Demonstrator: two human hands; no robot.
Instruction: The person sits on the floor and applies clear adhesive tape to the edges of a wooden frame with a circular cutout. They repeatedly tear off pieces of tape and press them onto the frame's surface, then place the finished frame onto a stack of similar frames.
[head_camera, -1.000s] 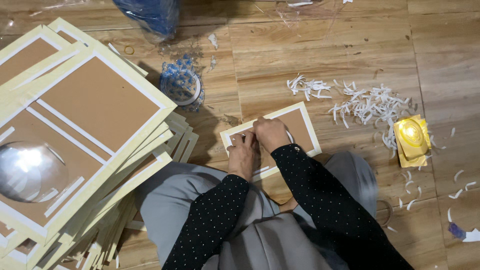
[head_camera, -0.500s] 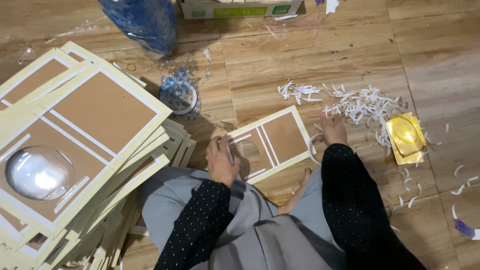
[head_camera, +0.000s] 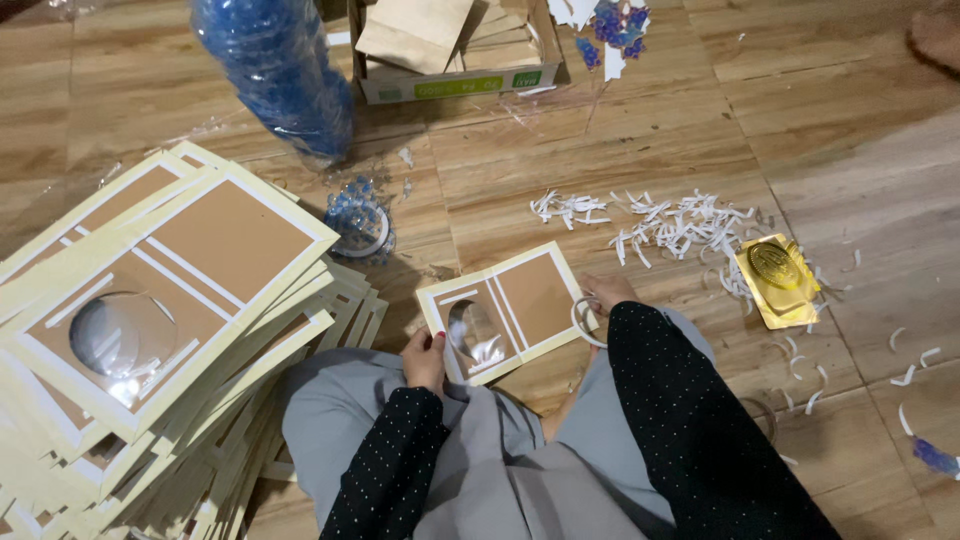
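Far out to the left of the left hand we see a leaning stack of large cards, brown with cream borders, the top 1 carrying a round clear window. Beyond that hand and to its left stands a blue plastic bag, and nearer it a small bundle of blue beads on the wooden floor. The left hand pinches the near left corner of the small card, thumb on top, holding it just off the lap; this card is brown with a cream border, white strips and a clear window, and it lies between the 2 hands. Straight beyond it sits an open cardboard box of brown paper packets, with a narrow green label strip along its front wall. The right hand rests at the card's right edge, fingers curled round a white ring; the sleeve hides how tightly. We judge the work to be at the stripping or taping of this 1 card, and the next move calls for a steady left pinch while the right works the edge. Beyond the right hand lie scattered white paper strips, and to its right a flat square gold packet with a round emblem.
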